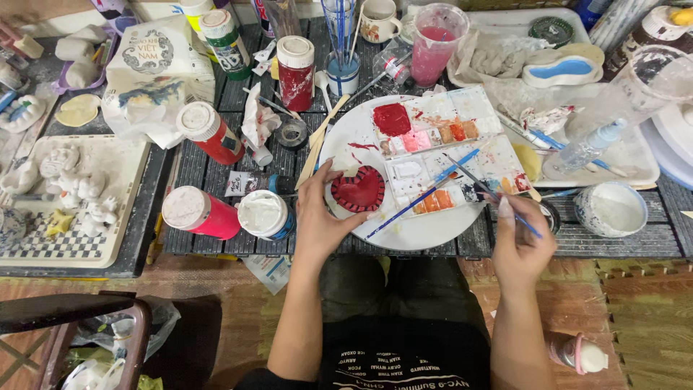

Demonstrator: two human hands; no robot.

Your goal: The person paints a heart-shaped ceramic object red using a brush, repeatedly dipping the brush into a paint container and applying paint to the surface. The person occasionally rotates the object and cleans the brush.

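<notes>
Two hands busy: left hand (321, 217) wraps a red heart-shaped piece (359, 189) on the white plate (426, 230) near the bench's front edge, right hand (521, 242) pinches a blue-handled brush (485, 189) over the palette (451, 148). Looks mid-painting; reloading red calls for a light dip.

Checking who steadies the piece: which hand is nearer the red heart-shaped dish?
Left. The left hand grips the red heart-shaped dish; the right hand is off to its right, holding a brush.
</notes>
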